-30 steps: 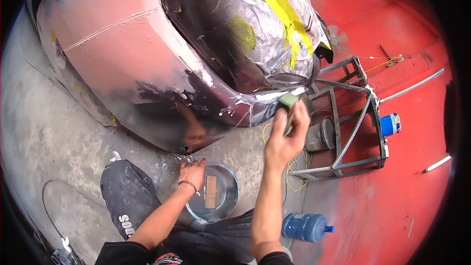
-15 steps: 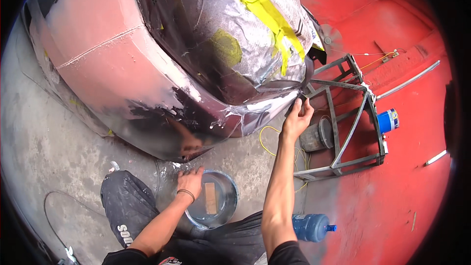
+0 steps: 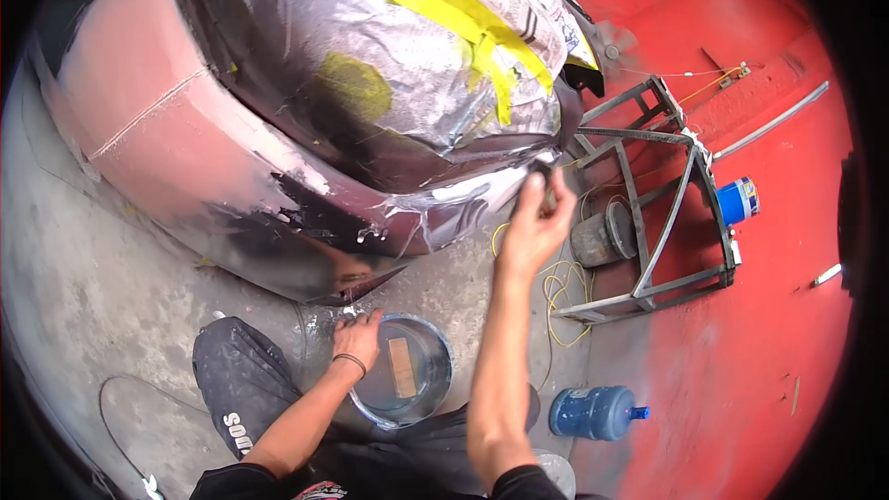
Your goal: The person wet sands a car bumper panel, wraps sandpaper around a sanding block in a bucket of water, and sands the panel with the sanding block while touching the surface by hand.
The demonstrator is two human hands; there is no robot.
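- The right hand [image 3: 537, 227] is closed in a pinch, thumb and fingertips gripping a small, dark, flat-sided pad [image 3: 541, 168].
- The pad sits at the far right end of a large curved car bumper, patched in pink, black and white [image 3: 231, 176] — against its edge or just beside it, I cannot tell which.
- The left hand [image 3: 356, 338] is palm down, its fingers loosely extended and slightly apart, at the upper left rim of a round, dark grey bucket [image 3: 450, 361]; it has hold of nothing that shows, though its underside is hidden.
- A thin dark band [image 3: 350, 361] circles the left wrist.
- Inside the bucket lies a tan rectangular block [image 3: 402, 368], well apart from the pad.
- The bucket stands between the person's knees, close to dark, dust-marked trousers [image 3: 243, 370], on a stained grey concrete floor [image 3: 120, 287].
- Above the bumper, printed paper sheeting [image 3: 407, 83] covers part of the car, crossed by a bright yellow strip of tape [image 3: 444, 11].
- Right of the right hand stands an open frame of dark metal bars [image 3: 639, 135], with a dirty grey pail [image 3: 593, 245] tipped on its side near it — and a blue can [image 3: 736, 201] beyond.
- A large translucent blue water bottle [image 3: 593, 412] lies on its side at the lower right.
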